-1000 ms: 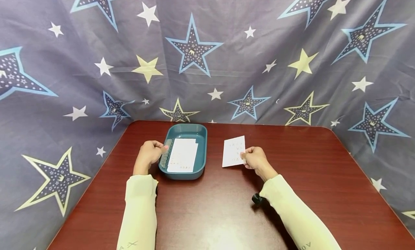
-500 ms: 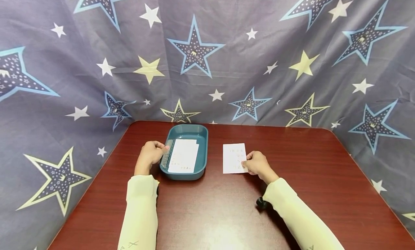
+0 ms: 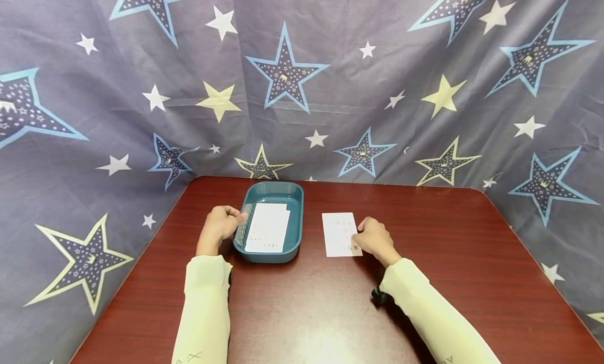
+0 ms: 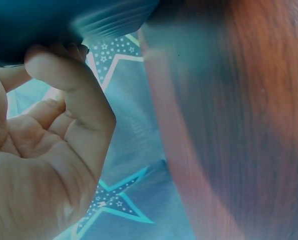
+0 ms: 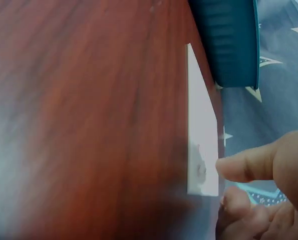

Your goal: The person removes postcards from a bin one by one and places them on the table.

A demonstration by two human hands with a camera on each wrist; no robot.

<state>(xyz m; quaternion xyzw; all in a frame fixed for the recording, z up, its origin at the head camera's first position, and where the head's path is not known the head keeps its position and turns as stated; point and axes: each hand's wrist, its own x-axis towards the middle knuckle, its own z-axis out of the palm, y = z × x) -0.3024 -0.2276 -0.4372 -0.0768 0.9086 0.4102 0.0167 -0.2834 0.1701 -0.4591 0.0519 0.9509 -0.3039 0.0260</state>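
A teal tray (image 3: 295,238) stands on the table's left half, and my left hand (image 3: 220,226) grips its left rim. In the left wrist view the tray (image 4: 48,25) is dark overhead, with the curled fingers of my left hand (image 4: 68,115) up against it. White printed cards (image 3: 268,226) overlap inside, beside a grey ribbed strip (image 3: 243,225). Right of the tray, a white card (image 3: 337,230) with printed characters lies flat on the table. My right hand (image 3: 375,241) is at its right edge. In the right wrist view thumb and index finger stand apart at the card (image 5: 203,135).
A dark red wooden table (image 3: 434,238) carries everything. Behind it and at both sides hangs a grey curtain (image 3: 321,91) patterned with stars. A small black object (image 3: 378,296) shows at the right cuff.
The card by my right hand was held up at a tilt a second ago; it has come down flat, slightly nearer. My left hand and the tray have stayed put.
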